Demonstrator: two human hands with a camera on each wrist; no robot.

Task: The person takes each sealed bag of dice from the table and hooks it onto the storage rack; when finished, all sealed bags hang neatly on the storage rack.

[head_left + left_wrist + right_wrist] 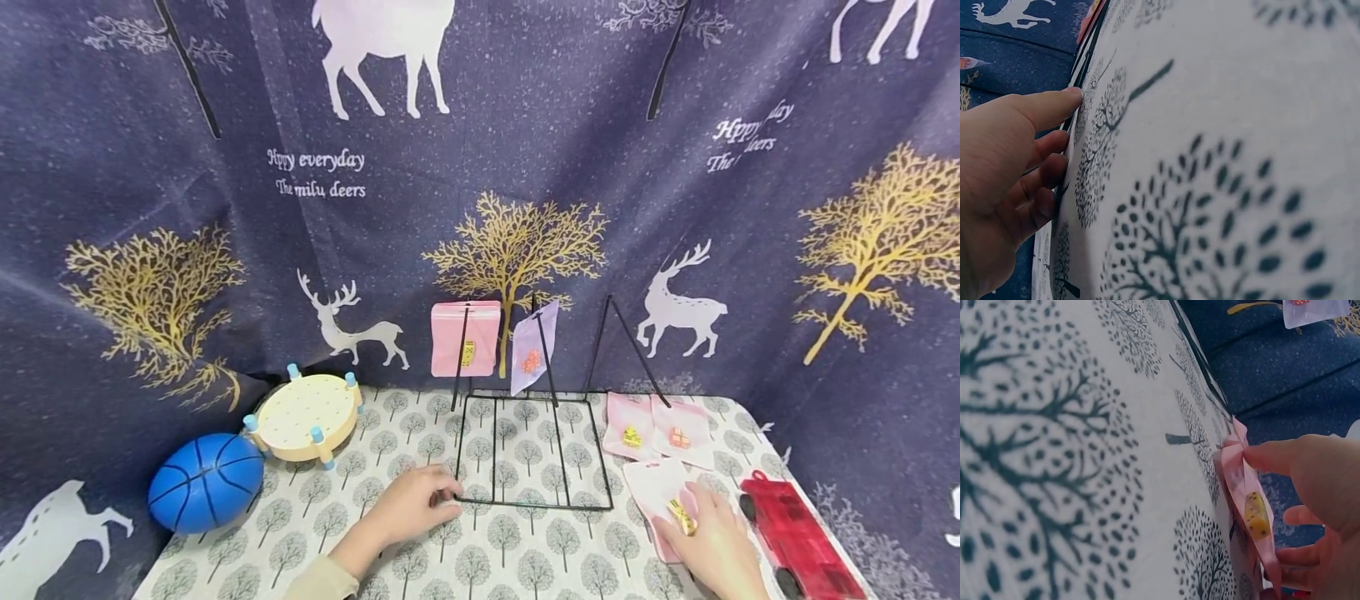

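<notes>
A black wire rack [532, 505] stands on the cloth with three uprights. A pink pouch [444, 333] with yellow dice hangs on its left upright, and a purple pouch [546, 333] with red dice on the middle one. My left hand [416, 504] is at the rack's near left corner, thumb and index finger parted around the wire, the other fingers loosely bent. At the right, my right hand [712, 533] grips a pink pouch [654, 479] holding yellow dice. In the right wrist view, the thumb is on one edge of this pouch [1235, 465] and the fingers on the opposite edge.
Two more pink pouches, one with yellow dice [632, 436] and one with red dice [680, 437], lie behind my right hand. A red toy truck [798, 533] is at far right. At left are a blue ball [206, 483] and a cream pegged stand [307, 412]. A patterned curtain [480, 158] hangs behind.
</notes>
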